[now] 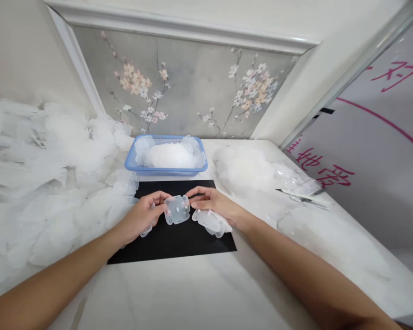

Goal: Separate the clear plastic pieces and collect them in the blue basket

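Head cam looks fwd & down over tabletop (141, 298), pretty close.

From my remote view, the left hand (145, 219) hides part of the clear pieces (146, 230) beneath it. The small marks on the square piece (177, 209) are too tiny to identify, and I cannot tell whether the right hand (211, 201) grips its edge. The pile (37, 183) at left blurs together and runs off the frame. White contents cover the bottom of the blue basket (165, 172). The written board (375, 151) is cut off at right.
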{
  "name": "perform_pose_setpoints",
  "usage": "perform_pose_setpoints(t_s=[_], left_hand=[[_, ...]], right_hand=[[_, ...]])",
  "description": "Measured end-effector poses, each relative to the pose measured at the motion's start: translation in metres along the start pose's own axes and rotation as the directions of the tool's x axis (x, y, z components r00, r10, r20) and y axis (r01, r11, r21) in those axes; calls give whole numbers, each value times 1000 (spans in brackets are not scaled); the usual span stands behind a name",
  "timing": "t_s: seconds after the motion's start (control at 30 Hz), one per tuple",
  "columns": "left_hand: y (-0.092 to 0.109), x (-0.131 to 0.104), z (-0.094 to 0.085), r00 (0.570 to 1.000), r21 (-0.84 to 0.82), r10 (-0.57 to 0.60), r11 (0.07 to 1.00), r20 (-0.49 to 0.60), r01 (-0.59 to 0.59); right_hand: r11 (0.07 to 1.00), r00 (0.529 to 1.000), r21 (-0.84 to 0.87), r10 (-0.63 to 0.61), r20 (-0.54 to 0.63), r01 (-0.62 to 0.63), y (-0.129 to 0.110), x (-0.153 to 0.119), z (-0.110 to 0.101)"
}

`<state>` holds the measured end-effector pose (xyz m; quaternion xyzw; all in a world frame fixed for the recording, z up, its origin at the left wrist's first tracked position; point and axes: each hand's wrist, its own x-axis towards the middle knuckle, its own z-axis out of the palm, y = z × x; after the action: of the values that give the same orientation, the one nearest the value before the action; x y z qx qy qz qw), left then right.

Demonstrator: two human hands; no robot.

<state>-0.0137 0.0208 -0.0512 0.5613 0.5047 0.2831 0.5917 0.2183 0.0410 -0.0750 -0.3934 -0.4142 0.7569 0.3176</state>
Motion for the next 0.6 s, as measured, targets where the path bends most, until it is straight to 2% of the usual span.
perform_pose_setpoints(t_s=[0.1,0.27,0.4,0.5,0.6], left_hand=[[1,0,0,999,-70,-21,997,31,23],[7,-2,-2,998,-427,-52,902,46,67],[8,-2,-4,993,-421,-114,901,8,107],[5,0,-4,994,-429,-110,899,-25,89],[3,1,-4,996,-495,-82,867,-18,63]], right_hand=[[995,997,-72,-67,-41,64,4,0,7],[975,969,-134,-197,-151,177,7,0,10],[945,911,-234,-291,-291,227,3,-1,6],[848,864,-446,-430,-262,286,0,-5,6],[652,836,-688,-536,-119,320,2,-8,9]])
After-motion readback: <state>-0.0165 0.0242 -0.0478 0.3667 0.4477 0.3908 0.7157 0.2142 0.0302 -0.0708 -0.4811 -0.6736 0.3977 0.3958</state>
